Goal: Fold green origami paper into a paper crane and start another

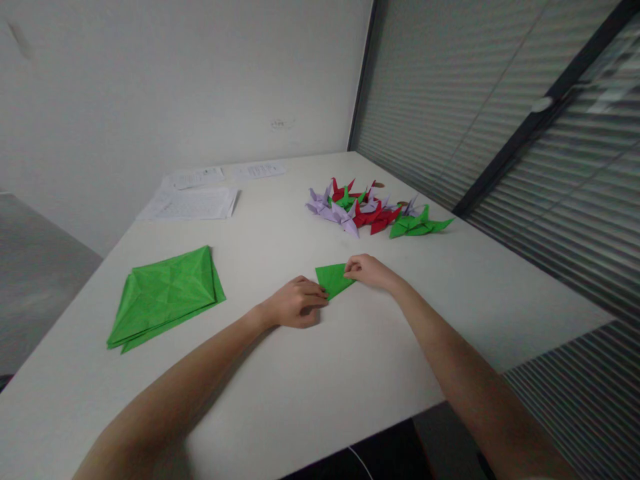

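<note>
A small folded piece of green paper [332,279] lies on the white table [280,240] between my hands. My left hand [301,302] rests at its lower left corner, fingers curled and fingertips touching the paper's edge. At its right end, my right hand [367,270] pinches the paper between thumb and fingers. Off to the left is a stack of creased green sheets [167,293], touched by neither hand.
Beyond my hands, a cluster of folded paper figures in purple [345,217], red [380,219] and green [417,225] stands on the table. Printed papers [195,203] lie at the back left. A wall and window blinds border the table.
</note>
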Motion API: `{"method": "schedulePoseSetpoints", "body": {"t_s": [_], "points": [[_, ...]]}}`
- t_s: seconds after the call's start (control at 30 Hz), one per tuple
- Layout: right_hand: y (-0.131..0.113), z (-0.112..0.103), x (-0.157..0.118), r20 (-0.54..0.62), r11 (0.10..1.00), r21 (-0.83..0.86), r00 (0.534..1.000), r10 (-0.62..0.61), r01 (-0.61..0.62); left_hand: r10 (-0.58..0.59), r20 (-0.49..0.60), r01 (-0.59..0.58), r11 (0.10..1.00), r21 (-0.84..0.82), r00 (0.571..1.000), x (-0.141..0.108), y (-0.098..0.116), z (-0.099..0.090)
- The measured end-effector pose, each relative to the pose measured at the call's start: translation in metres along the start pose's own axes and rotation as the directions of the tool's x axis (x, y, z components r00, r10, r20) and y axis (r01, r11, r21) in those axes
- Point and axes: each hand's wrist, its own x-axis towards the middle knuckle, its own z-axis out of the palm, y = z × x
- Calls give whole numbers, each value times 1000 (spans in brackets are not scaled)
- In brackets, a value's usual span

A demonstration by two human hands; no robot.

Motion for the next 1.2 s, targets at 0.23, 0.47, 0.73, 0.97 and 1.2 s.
{"method": "schedulePoseSetpoints", "body": {"t_s": [0.23, 0.47, 0.73, 0.97, 1.2], "points": [[-8, 1, -4, -45, 995, -98, 999, 9, -13, -72, 2, 72, 996, -60, 997, -1, -2, -1], [-7, 2, -3, -43, 994, -104, 999, 13, -17, -106, 33, 108, 992, -62, 994, 3, 1, -5], [-7, 3, -2, -63, 990, -137, 998, 17, -26, -87, 88, 83, 995, 56, 992, 4, 5, -4], [-10, 2, -3, -55, 990, -137, 998, 30, -38, -67, 84, 63, 997, 53, 994, 6, 6, -2], [-9, 1, -2, -34, 991, -126, 999, 35, -39, -108, 93, 105, 994, 38, 990, 9, 9, -2]]}}
